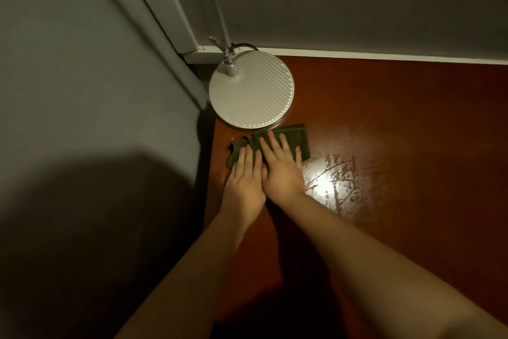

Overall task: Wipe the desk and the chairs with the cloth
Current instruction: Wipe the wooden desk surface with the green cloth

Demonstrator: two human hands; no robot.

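the dark green cloth (pixel 295 136) lies on the reddish-brown desk (pixel 412 124) with its long axis running left to right, slightly tilted so the right end sits farther back. its right part is flat with a square corner; its left end is bunched and narrows toward the desk's left edge.

both hands lie flat on it, palms down, fingers straight and a little spread, gripping nothing. the left hand (pixel 243 184) presses its fingertips onto the bunched left end, with its palm on the bare desk nearer the person. the right hand (pixel 281 171) rests just beside it, touching it along the inner edge, and its fingers cover the cloth's middle.

the cloth shows beyond the fingertips and to the right of the right hand. its far edge is just beside the round white lamp (pixel 251 91) in the back left corner, by the grey wall (pixel 82 77). a bright glare (pixel 330 183) shines on the desk right of the hands.
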